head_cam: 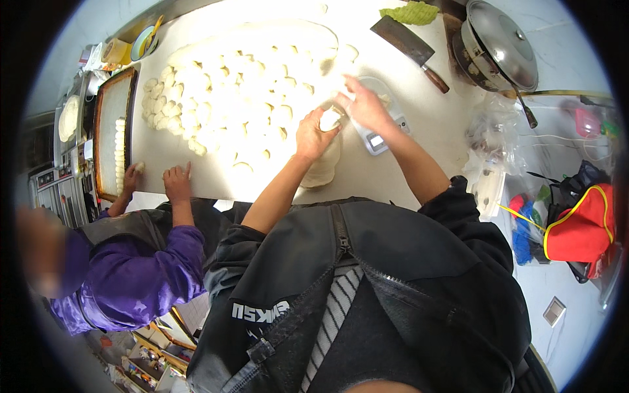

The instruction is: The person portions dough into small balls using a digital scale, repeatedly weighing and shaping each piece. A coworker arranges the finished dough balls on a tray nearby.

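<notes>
My left hand (314,135) grips a thick piece of pale dough (330,119); its end shows between thumb and fingers. Below that hand, a smooth roll of dough (322,169) lies near the table's front edge, perhaps part of the same piece. My right hand (367,109) is slightly blurred, fingers apart, just above the left side of a white digital kitchen scale (376,142). No dough is visible between its fingers, though glare washes out that spot. A small dough bit (384,99) shows on the scale. Many cut dough lumps (241,98) cover the bright table.
At left, a co-worker's hands (157,182) handle a dough lump beside a tray (113,142) bearing a row of dough balls. A cleaver (405,42), a leaf (413,13) and a lidded pan (501,46) are at the back right. A larger dough mass (265,32) lies behind.
</notes>
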